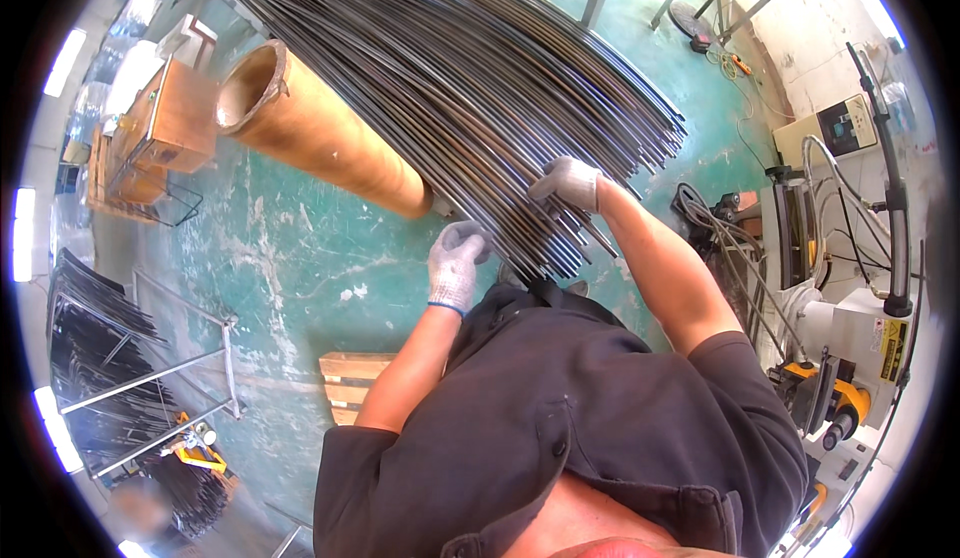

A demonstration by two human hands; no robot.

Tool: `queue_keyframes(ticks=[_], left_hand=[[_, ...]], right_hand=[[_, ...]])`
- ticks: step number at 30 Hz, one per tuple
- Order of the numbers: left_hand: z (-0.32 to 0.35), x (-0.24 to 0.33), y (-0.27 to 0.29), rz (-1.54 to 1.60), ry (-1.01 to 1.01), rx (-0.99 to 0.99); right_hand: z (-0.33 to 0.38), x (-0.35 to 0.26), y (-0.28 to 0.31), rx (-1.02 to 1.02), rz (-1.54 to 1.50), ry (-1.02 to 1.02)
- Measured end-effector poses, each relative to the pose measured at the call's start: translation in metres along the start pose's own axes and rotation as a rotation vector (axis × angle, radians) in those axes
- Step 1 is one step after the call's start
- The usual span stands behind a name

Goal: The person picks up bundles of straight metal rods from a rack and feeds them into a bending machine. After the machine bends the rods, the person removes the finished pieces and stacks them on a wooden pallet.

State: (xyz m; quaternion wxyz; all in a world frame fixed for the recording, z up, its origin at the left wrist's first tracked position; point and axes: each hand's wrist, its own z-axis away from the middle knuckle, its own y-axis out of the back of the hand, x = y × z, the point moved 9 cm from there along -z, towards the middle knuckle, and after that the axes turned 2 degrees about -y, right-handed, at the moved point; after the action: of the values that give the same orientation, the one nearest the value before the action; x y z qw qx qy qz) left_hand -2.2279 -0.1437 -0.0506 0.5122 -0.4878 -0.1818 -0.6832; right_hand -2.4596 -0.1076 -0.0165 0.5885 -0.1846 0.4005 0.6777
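A big bundle of long thin dark metal rods (450,68) lies slanted from the upper left down to just in front of me. My left hand (455,263), in a grey knit glove, grips the near ends of some rods from below and the left. My right hand (568,182), also gloved, rests on top of the bundle near its right edge, fingers curled over several rods. Both forearms come up from my dark shirt at the lower edge.
A wide brown cardboard tube (320,128) lies under the rods on the green floor (290,258). A wooden pallet (350,383) sits by my left elbow. Metal racks (150,358) with dark rods stand left. Machines and cables (830,288) crowd the right.
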Motion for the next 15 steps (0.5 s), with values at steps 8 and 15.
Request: queue_keyframes(ticks=[8,15], left_hand=[[-0.003,0.008,-0.016,0.029,0.037,-0.033],[-0.011,0.019,-0.045,0.031,0.022,-0.087]], right_hand=[[0.018,-0.006,-0.008,-0.097,-0.257,-0.106],[0.009,-0.004,0.001,0.213,0.495,-0.057]])
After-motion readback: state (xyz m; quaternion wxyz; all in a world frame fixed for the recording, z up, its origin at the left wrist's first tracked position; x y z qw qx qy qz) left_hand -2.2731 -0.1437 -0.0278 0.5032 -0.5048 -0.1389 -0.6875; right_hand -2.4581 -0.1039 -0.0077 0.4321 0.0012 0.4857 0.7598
